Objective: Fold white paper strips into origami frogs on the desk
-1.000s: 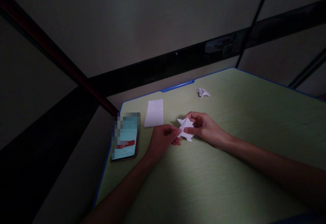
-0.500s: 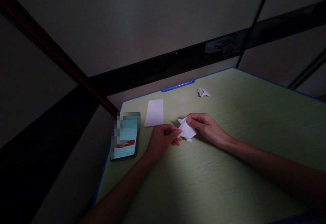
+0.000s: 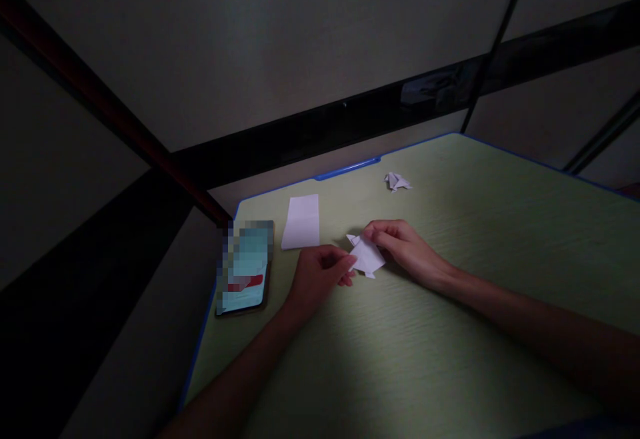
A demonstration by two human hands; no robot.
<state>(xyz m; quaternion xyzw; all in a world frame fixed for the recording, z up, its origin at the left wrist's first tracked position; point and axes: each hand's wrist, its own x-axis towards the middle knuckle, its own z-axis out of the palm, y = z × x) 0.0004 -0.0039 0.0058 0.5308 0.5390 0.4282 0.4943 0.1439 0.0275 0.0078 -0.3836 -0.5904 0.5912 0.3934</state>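
Dim cabinet panels (image 3: 300, 46) rise beyond both grips, so murky at far left that we can barely trace their outlines; across them runs a glossy black band (image 3: 300, 134) holding a pale reflection (image 3: 433, 89) we cannot make out. Our pale green tabletop (image 3: 450, 346) fades into shadow toward us. Between our grips is the folded white paper (image 3: 369, 259); whether it touches the tabletop we cannot tell. Our left grip (image 3: 319, 276) pinches its left corner, while our right grip (image 3: 404, 247) is closed on its upper right edge, some fingertips hidden behind it. Our forearms (image 3: 510, 309) are cut off by the frame. Left of the left grip lies a phone (image 3: 254, 262), partly blurred into blocks and unreadable. Just beyond that grip sits a white sheet (image 3: 301, 221); farther out, beyond the right grip, rests a folded paper figure (image 3: 397, 182), its creases too small to follow.
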